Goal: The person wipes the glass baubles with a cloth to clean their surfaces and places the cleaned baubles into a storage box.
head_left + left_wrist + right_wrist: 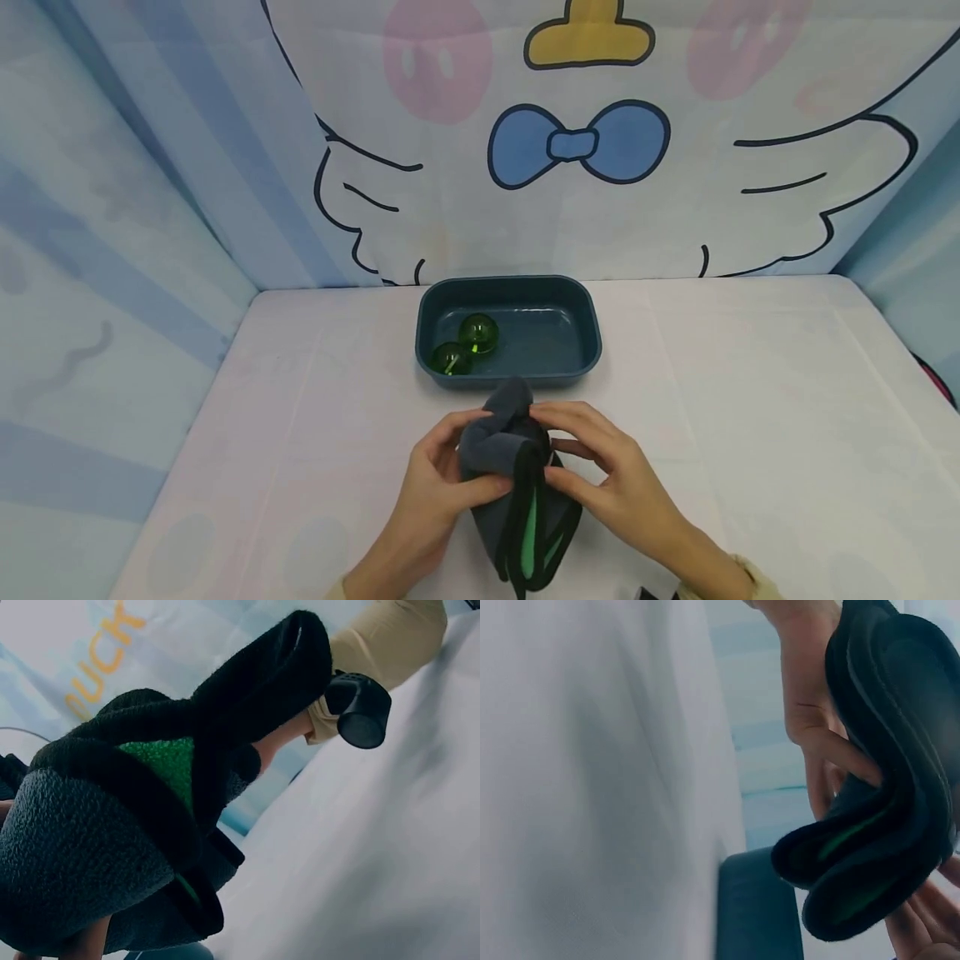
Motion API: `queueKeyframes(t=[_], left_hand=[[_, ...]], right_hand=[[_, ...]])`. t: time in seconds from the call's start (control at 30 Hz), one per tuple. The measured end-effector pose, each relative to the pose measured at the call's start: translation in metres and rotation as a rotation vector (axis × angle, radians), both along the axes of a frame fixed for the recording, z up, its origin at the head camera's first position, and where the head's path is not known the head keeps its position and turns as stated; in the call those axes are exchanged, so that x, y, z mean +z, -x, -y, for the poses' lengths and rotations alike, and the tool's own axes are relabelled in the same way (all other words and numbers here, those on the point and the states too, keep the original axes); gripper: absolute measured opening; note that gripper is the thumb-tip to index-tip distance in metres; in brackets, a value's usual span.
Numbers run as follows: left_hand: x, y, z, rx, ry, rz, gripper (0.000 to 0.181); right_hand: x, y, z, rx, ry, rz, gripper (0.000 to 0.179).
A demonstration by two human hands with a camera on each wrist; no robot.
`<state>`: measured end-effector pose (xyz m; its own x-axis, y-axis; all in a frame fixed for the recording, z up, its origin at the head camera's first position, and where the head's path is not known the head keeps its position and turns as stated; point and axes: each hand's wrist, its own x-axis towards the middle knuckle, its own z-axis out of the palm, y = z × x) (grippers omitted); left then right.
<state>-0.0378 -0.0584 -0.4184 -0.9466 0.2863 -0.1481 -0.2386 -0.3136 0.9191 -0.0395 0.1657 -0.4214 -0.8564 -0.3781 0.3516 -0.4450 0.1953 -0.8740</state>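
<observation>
Both hands hold a folded cloth [491, 454], dark grey-blue outside with black edging and green on its inner side. My left hand [435, 492] grips it from the left, thumb across the front and fingers behind. From the right, my right hand [618, 479] pinches the upper folds between thumb and fingers. The cloth's top is bunched and its lower edges hang in layers. In the left wrist view, the cloth [82, 847] covers most of the hands. The right wrist view shows the left hand's thumb pressed on the cloth [922, 690].
Just beyond the cloth stands a dark blue-green rectangular basin [510, 282]. Two clear green balls [478, 332] lie in its left part. A pale sheet covers the table [750, 400], and a printed curtain [465, 208] hangs behind it.
</observation>
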Motion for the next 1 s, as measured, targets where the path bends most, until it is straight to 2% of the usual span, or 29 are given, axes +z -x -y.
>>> queueKeyframes(t=[0.17,0.3,0.4,0.53,0.67,0.83,1.0], left_hand=[[-0.0005,0.0017,0.0008,0.009,0.000,0.019,0.062],[-0.0027,0.0015,0.0014,-0.013,-0.019,0.002,0.062],[-0.0036,0.0014,0.0020,-0.034,-0.027,-0.010,0.062],[-0.0029,0.0015,0.0033,-0.056,-0.022,-0.018,0.063],[-0.0023,0.0020,0.0039,-0.054,-0.009,-0.020,0.062],[-0.0026,0.0023,0.0033,-0.032,-0.014,-0.010,0.063],[-0.0018,0.0024,0.0019,-0.027,-0.020,0.003,0.063]], right_hand=[[-0.0004,-0.0005,-0.0006,0.012,-0.032,-0.081,0.064],[0.0001,0.0004,-0.0009,0.010,-0.034,-0.090,0.060],[0.0014,0.0012,-0.0020,0.018,-0.029,-0.049,0.057],[0.0021,0.0017,-0.0035,0.039,-0.009,0.053,0.051],[0.0002,0.0012,-0.0023,0.033,0.001,0.098,0.048],[0.0001,-0.0005,0.0008,-0.006,-0.018,0.019,0.056],[0.0001,-0.0008,0.0026,0.007,-0.038,-0.101,0.068]])
